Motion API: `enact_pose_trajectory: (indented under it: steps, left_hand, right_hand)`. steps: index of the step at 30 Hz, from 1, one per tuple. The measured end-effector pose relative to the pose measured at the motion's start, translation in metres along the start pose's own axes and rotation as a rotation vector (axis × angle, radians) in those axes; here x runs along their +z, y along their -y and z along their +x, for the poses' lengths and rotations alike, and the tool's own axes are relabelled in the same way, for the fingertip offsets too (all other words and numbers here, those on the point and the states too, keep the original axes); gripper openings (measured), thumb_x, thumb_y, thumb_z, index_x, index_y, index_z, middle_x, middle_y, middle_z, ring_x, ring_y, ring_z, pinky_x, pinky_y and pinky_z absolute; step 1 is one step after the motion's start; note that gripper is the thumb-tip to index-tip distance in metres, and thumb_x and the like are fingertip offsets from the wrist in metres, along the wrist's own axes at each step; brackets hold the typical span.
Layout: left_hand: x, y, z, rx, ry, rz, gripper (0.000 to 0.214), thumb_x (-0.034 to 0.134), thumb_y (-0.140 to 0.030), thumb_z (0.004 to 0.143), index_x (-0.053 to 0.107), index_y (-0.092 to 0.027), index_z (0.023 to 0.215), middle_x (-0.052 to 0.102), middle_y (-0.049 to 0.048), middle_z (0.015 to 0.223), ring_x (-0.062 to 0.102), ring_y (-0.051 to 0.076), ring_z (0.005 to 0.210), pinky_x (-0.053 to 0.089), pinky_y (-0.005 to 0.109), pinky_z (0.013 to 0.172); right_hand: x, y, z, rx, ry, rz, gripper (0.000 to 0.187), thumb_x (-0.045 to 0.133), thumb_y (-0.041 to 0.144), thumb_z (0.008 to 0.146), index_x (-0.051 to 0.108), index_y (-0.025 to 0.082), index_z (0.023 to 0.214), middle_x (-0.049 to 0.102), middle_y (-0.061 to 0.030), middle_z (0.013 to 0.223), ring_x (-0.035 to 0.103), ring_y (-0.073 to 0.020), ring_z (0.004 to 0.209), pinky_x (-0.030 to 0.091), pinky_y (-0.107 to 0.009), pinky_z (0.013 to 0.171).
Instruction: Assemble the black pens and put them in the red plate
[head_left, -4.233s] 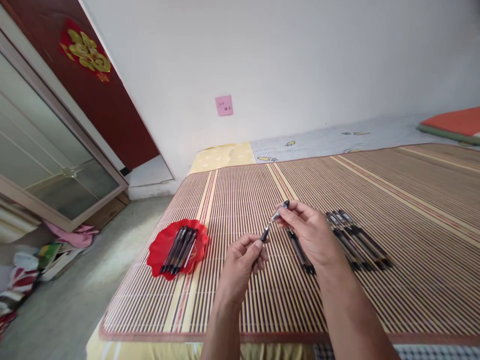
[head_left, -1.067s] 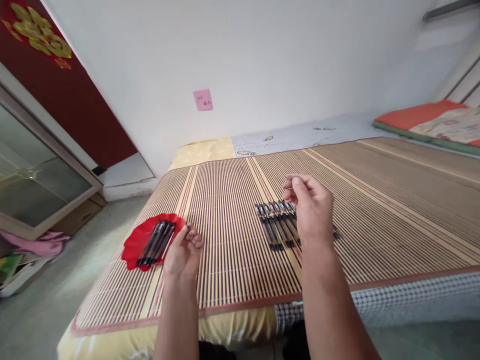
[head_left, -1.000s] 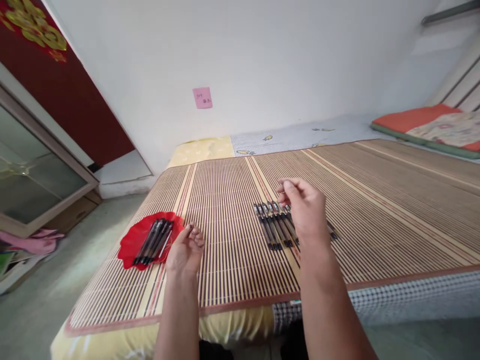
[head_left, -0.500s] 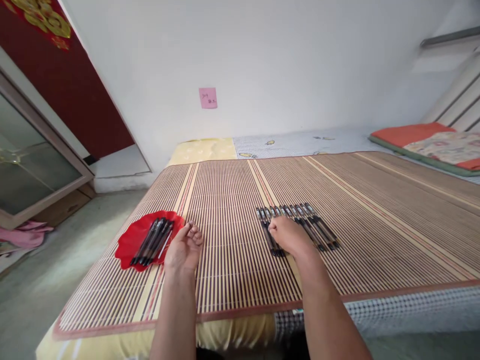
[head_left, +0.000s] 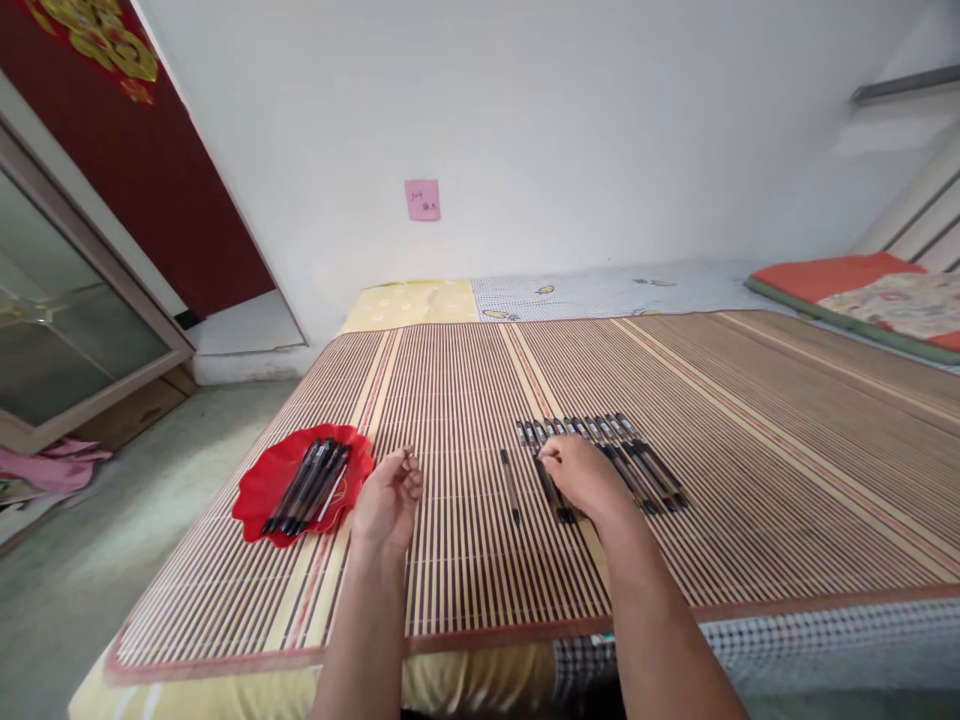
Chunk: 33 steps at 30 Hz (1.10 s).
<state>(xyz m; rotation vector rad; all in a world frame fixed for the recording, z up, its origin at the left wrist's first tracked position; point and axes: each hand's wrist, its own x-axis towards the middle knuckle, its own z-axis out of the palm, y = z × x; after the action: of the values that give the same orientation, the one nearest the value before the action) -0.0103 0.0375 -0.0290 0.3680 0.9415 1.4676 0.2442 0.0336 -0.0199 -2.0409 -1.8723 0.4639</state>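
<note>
My left hand (head_left: 388, 500) hovers palm-up just right of the red scalloped plate (head_left: 251, 490), its fingers curled into a pinch. Whatever is between its fingertips is too small to make out. On that plate lie several black pens (head_left: 304, 485) and a thin white stick (head_left: 332, 495). My right hand (head_left: 581, 470) is closed over the left part of a row of dark pens (head_left: 652, 475) laid side by side; its fingertips are at the row, and any object in them is hidden. One dark pen piece (head_left: 510, 488) rests alone left of the row.
A striped bamboo mat (head_left: 450, 560) covers the bed. A pink note (head_left: 422, 200) is stuck on the white wall behind. Folded orange and floral bedding (head_left: 885, 290) lies at the far right. A glass-fronted cabinet (head_left: 67, 320) stands at the left, beyond a strip of floor.
A dark pen piece now lies on the mat left of the row, where none showed before. My left hand has shifted slightly right, away from the plate. My right hand stays over the row.
</note>
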Motion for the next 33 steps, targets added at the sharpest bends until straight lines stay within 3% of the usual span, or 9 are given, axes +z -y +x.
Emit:
enact_pose_trajectory:
  steps: [4, 7, 11, 16, 21, 24, 27, 29, 33]
  left_hand:
    - [0.003, 0.017, -0.001, 0.185, 0.133, 0.324, 0.022, 0.081, -0.03, 0.072, 0.068, -0.013, 0.078, 0.062, -0.0003, 0.062, 0.047, 0.007, 0.048, 0.03, 0.017, 0.044]
    - [0.008, 0.026, -0.005, 0.16, 0.238, 0.475, 0.035, 0.085, -0.044, 0.068, 0.07, -0.014, 0.078, 0.064, 0.0004, 0.062, 0.048, 0.007, 0.049, 0.031, 0.019, 0.046]
    - [0.014, 0.029, -0.011, 0.135, 0.27, 0.514, 0.041, 0.084, -0.052, 0.068, 0.069, -0.015, 0.077, 0.064, 0.0002, 0.062, 0.048, 0.008, 0.049, 0.03, 0.02, 0.047]
    - [0.017, 0.027, -0.013, 0.135, 0.26, 0.53, 0.042, 0.084, -0.053, 0.067, 0.067, -0.016, 0.077, 0.066, 0.001, 0.064, 0.05, 0.008, 0.05, 0.033, 0.021, 0.049]
    - [0.016, 0.027, -0.013, 0.137, 0.269, 0.533, 0.038, 0.082, -0.05, 0.071, 0.067, -0.016, 0.077, 0.067, 0.0015, 0.065, 0.05, 0.009, 0.051, 0.033, 0.022, 0.05]
    - [0.016, 0.028, -0.013, 0.144, 0.269, 0.532, 0.036, 0.081, -0.048, 0.072, 0.066, -0.016, 0.075, 0.067, 0.0017, 0.065, 0.05, 0.009, 0.05, 0.032, 0.022, 0.049]
    - [0.017, 0.03, -0.012, 0.16, 0.269, 0.536, 0.036, 0.081, -0.048, 0.071, 0.065, -0.016, 0.074, 0.065, 0.0012, 0.063, 0.05, 0.009, 0.049, 0.031, 0.021, 0.048]
    - [0.017, 0.032, -0.01, 0.167, 0.269, 0.541, 0.036, 0.081, -0.049, 0.072, 0.066, -0.016, 0.075, 0.065, 0.0012, 0.063, 0.049, 0.009, 0.049, 0.03, 0.022, 0.048]
    - [0.011, 0.033, -0.005, 0.265, 0.236, 0.662, 0.026, 0.08, -0.039, 0.075, 0.067, -0.018, 0.071, 0.063, 0.0006, 0.06, 0.051, 0.012, 0.051, 0.034, 0.023, 0.052]
  right_hand:
    - [0.007, 0.003, 0.0, 0.065, 0.103, -0.179, 0.025, 0.053, 0.014, 0.091, 0.075, 0.015, 0.079, 0.077, -0.0144, 0.087, 0.07, -0.0225, 0.081, 0.034, -0.03, 0.063]
    - [0.013, 0.007, 0.001, 0.078, 0.125, -0.195, 0.021, 0.057, 0.015, 0.09, 0.076, 0.014, 0.082, 0.077, -0.0169, 0.086, 0.072, -0.0246, 0.082, 0.035, -0.031, 0.063]
    - [0.014, 0.008, 0.001, 0.101, 0.114, -0.192, 0.024, 0.054, 0.014, 0.092, 0.077, 0.014, 0.086, 0.076, -0.0182, 0.089, 0.072, -0.0252, 0.083, 0.037, -0.031, 0.064]
    - [0.017, 0.005, 0.002, 0.101, 0.133, -0.168, 0.026, 0.054, 0.013, 0.09, 0.074, 0.014, 0.074, 0.072, -0.0143, 0.074, 0.068, -0.0223, 0.069, 0.035, -0.03, 0.061]
    - [0.018, 0.001, 0.004, -0.034, 0.069, 0.019, 0.026, 0.056, 0.016, 0.091, 0.069, 0.018, 0.068, 0.071, -0.0059, 0.073, 0.064, -0.0161, 0.067, 0.033, -0.026, 0.061]
    - [0.018, -0.001, 0.004, 0.001, 0.02, -0.006, 0.026, 0.056, 0.012, 0.088, 0.067, 0.017, 0.065, 0.072, -0.0071, 0.076, 0.065, -0.0171, 0.073, 0.033, -0.026, 0.062]
    - [0.022, 0.005, 0.002, 0.045, 0.091, -0.026, 0.02, 0.065, 0.022, 0.087, 0.068, 0.017, 0.068, 0.073, -0.0091, 0.077, 0.068, -0.0202, 0.075, 0.033, -0.028, 0.062]
    - [0.028, 0.015, 0.0, 0.063, 0.122, -0.01, 0.014, 0.072, 0.028, 0.084, 0.071, 0.017, 0.075, 0.076, -0.0109, 0.084, 0.07, -0.0223, 0.079, 0.035, -0.028, 0.063]
    - [0.043, 0.039, -0.003, 0.055, 0.135, 0.006, 0.005, 0.071, 0.02, 0.083, 0.074, 0.015, 0.083, 0.078, -0.0136, 0.093, 0.072, -0.0235, 0.087, 0.038, -0.029, 0.067]
